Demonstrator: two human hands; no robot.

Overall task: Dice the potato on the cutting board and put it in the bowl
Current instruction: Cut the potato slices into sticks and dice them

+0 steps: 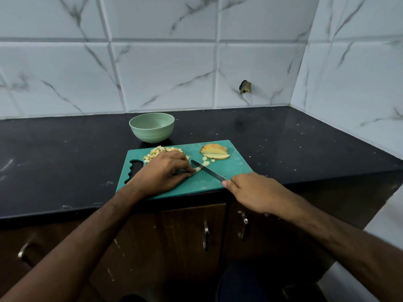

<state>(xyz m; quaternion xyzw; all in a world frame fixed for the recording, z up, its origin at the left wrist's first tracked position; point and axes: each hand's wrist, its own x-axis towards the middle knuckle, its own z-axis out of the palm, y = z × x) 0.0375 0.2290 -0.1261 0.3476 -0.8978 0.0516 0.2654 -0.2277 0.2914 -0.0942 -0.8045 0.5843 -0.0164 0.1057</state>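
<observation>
A person stands at a dark table (pixel 65 171), seen from a head-worn camera looking down at both bare forearms. A teal cutting board (pixel 229 171) lies at the near edge of the table and serves as the landmark here.

Nearest the viewer, at the board's near right corner, the right hand (pixel 257 195) has its fingers clenched around the handle of a knife (pixel 209 171). The blade angles up and left across the board. On the board's near left part, the left hand (pixel 163 171) lies palm down, its fingers (pixel 187 168) pinching a small pale strip of potato (pixel 198 169) against the board, right beside the blade.

The dicing looks roughly half done. A couple of loose cubes (pixel 206 163) lie just beyond the blade. At the board's far left, partly hidden by the left hand, sits a heap of diced potato (pixel 156 152). At the board's far right rests a stack of potato slices (pixel 214 151), skin on, not yet cut into cubes.

Just beyond the board's far left edge stands a pale green bowl (pixel 152 127), apart from the board. What shows of its inside looks empty, so no potato appears to have been transferred yet. Left to do, by this view: dice the strip and the slices, then move everything into the bowl.

Behind the bowl rises a white marble-patterned tiled wall (pixel 163 73).
</observation>
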